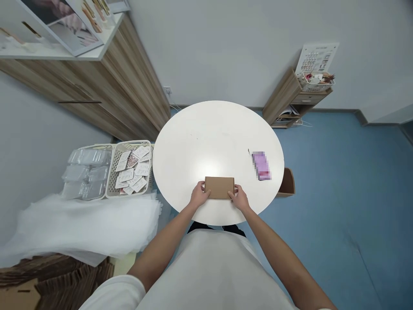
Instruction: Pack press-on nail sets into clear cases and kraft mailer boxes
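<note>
A small brown cardboard box [219, 187] lies flat on the round white table [209, 142], close to its near edge. My left hand [199, 196] grips the box's left end with curled fingers. My right hand [239, 197] grips the right end the same way. A purple, blurred flat item [261, 165] lies on the table to the right, well apart from both hands.
Left of the table stand two white baskets [109, 170], one with clear packets, one with printed cards. White foam sheets [80, 228] and flat cardboard [54, 275] lie below them. A brown box [287, 183] sits on the blue floor, right; wooden cabinets stand behind.
</note>
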{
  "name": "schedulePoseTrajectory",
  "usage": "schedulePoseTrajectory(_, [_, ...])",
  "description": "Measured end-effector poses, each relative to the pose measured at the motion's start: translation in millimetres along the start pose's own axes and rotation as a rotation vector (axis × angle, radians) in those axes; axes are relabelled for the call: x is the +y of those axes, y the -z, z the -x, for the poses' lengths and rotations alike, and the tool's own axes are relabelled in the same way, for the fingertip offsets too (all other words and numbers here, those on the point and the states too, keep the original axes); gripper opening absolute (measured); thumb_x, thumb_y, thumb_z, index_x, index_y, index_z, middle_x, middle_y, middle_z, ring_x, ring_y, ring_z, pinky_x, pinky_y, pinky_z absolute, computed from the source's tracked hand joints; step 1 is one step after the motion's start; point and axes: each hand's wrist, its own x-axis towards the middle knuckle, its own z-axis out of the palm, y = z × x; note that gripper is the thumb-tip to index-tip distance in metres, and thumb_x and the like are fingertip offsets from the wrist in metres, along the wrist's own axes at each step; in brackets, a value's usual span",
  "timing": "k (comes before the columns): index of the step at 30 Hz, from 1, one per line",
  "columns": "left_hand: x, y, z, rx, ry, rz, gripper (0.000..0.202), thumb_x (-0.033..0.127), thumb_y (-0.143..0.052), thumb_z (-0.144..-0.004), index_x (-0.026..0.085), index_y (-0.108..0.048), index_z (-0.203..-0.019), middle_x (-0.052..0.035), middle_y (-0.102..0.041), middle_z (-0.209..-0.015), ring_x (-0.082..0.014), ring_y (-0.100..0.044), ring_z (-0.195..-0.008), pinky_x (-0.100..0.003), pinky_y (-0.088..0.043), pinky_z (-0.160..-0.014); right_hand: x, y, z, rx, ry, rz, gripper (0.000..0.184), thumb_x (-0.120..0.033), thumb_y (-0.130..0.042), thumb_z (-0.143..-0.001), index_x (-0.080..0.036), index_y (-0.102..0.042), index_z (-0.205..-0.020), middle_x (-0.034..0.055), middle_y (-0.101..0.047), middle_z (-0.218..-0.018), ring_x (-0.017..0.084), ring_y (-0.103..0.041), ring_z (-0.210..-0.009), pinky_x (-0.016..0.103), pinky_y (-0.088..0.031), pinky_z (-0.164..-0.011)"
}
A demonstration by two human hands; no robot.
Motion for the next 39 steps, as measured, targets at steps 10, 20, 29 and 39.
schedulePoseTrajectory(10, [13.0,-28.8,25.4,0.179,0.160,0.148,0.053,0.039,-0.053,-0.073,0.020,-0.040,-0.122,-0.0093,-0.052,-0.103,-0.0154,-0.054,-0.082,-0.027,-0.042,-0.073,27.3,41.8,-14.9,-0.270,0.037,-0.125,0.060,-0.041,-0.054,-0.068,-0.026,-0.034,-0.122,0.0052,-0.049,-0.105,0.008,-0.057,-0.052,0.025,-0.045,-0.057])
schedulePoseTrajectory(20, [36.3,-44.5,36.8,0.147,-0.063,0.087,0.051,0.023,-0.048,-0.075,0.023,-0.037,-0.125,-0.0069,-0.048,-0.097,-0.0152,-0.052,-0.080,-0.029,-0.044,-0.074,19.2,58.9,-0.4,-0.202,0.085,-0.225,0.062,-0.032,-0.058,-0.064,-0.027,-0.038,-0.122,0.0020,-0.053,-0.096,0.011,-0.056,-0.062,0.028,-0.046,-0.064])
schedulePoseTrajectory(29, [133.3,-110.2,40.1,-0.141,-0.344,0.037,0.061,0.037,-0.049,-0.076,0.026,-0.026,-0.131,-0.0082,-0.041,-0.107,-0.0182,-0.049,-0.092,-0.031,-0.045,-0.075,78.4,139.3,55.3,0.218,0.020,-0.413,0.063,-0.041,-0.052,-0.070,-0.024,-0.032,-0.127,0.0030,-0.049,-0.096,0.009,-0.050,-0.058,0.026,-0.046,-0.059])
schedulePoseTrajectory(39, [281.5,-282.5,1.4,-0.435,-0.498,-0.091,0.070,0.048,-0.055,-0.071,0.016,-0.030,-0.128,-0.0138,-0.041,-0.118,-0.0233,-0.043,-0.106,-0.034,-0.038,-0.087,181.2,298.8,30.4,0.563,-0.110,-0.299,0.063,-0.049,-0.048,-0.071,-0.022,-0.037,-0.126,0.0069,-0.050,-0.100,0.016,-0.052,-0.075,0.030,-0.046,-0.070])
